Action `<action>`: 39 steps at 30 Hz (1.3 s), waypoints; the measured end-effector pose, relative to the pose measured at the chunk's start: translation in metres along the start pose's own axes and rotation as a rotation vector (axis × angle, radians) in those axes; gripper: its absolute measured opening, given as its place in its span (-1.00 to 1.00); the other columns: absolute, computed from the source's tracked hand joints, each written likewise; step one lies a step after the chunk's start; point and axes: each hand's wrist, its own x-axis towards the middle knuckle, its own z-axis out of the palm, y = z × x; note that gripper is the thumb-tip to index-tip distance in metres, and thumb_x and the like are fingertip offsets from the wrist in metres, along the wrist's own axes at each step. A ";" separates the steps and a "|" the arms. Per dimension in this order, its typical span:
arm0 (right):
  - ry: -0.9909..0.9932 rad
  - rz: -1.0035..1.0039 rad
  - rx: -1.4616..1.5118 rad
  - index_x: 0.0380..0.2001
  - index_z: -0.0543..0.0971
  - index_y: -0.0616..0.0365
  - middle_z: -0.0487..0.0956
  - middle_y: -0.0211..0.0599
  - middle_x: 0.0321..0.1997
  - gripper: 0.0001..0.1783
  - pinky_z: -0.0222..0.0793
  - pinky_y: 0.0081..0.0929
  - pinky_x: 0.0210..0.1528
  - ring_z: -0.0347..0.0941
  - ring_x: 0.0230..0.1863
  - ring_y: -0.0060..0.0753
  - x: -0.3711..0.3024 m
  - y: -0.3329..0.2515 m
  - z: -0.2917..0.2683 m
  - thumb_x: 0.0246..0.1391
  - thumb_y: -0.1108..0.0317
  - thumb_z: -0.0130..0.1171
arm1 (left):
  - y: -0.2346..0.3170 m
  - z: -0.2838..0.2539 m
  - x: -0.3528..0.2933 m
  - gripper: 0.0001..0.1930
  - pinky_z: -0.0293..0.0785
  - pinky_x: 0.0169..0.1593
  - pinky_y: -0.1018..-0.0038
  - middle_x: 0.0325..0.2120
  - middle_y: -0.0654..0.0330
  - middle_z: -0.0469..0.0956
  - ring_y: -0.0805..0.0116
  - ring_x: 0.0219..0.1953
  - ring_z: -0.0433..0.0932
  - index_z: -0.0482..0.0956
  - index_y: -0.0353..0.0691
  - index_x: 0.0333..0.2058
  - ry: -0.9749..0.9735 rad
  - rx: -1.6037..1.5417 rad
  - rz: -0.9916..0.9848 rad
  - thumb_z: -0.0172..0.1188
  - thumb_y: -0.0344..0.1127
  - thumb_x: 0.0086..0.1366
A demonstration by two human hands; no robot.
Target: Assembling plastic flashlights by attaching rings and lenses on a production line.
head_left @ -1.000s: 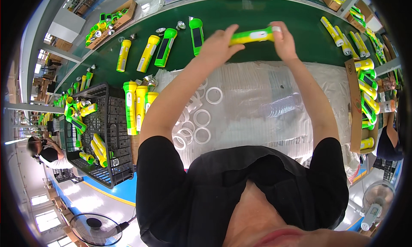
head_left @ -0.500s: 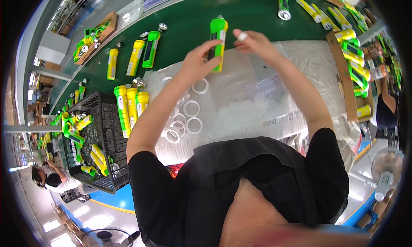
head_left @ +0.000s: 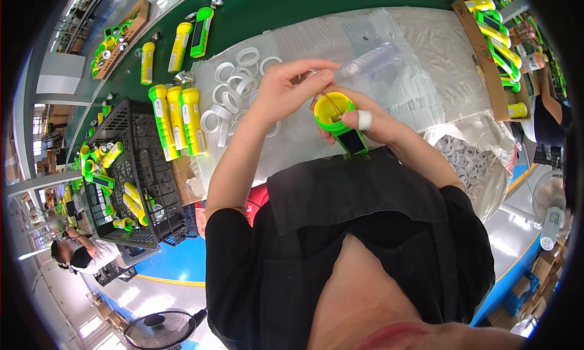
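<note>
A green and yellow flashlight [head_left: 350, 138] is tilted close to my apron, its wide yellow mouth facing up. My right hand [head_left: 384, 122], with white tape around the thumb, wraps around its head. Thin reddish wires [head_left: 331, 101] rise out of the mouth toward my left hand [head_left: 289, 93]. The fingers of that hand are pinched together at the wires' upper end; anything else in the pinch is hidden. Loose white rings [head_left: 228, 99] lie on the plastic-covered work surface [head_left: 304, 144] left of my left hand. Beyond both hands rests a row of clear round plastic pieces [head_left: 374, 61].
At left stand several flashlights [head_left: 176, 119] beside a black crate [head_left: 159, 185] holding more. Others [head_left: 180, 45] lie on the green table [head_left: 255, 15]. A cardboard box of flashlights [head_left: 480, 64] stands right, above a bag of white rings [head_left: 465, 161]. A fan [head_left: 159, 332] is lower left.
The flashlight has come from the green table toward my body, its mouth now turned up. My right hand holds it, while my left has moved from its body to the wires. The view has shifted.
</note>
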 end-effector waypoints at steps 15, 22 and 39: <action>0.522 -0.122 0.214 0.11 0.34 0.12 0.53 -0.22 -0.23 -0.54 0.42 -0.49 -0.28 0.48 -0.31 -0.45 -0.010 0.007 0.014 0.29 0.07 0.06 | -0.019 0.068 0.000 -0.63 0.22 0.18 0.25 -0.08 0.09 0.60 0.17 0.03 0.52 0.57 -0.30 0.01 0.317 0.037 0.461 -0.13 -0.21 0.47; 0.676 -0.291 0.106 0.11 0.37 0.13 0.53 -0.23 -0.33 -0.55 0.37 -0.49 -0.31 0.46 -0.39 -0.45 -0.037 0.001 -0.016 0.29 0.10 0.06 | -0.087 0.067 0.046 -0.43 0.30 0.12 0.20 0.01 0.03 0.48 0.02 0.09 0.40 0.50 -0.31 0.03 0.236 0.872 0.183 0.35 -0.13 0.09; 0.288 -0.068 -0.074 0.07 0.38 0.21 0.50 -0.30 -0.28 -0.54 0.41 -0.53 -0.30 0.46 -0.37 -0.50 0.010 -0.006 0.006 0.24 0.13 0.12 | -0.017 0.028 -0.018 -0.55 0.25 0.17 0.25 0.05 0.05 0.41 0.08 0.05 0.39 0.54 -0.28 0.06 0.222 0.557 0.485 -0.16 -0.12 0.46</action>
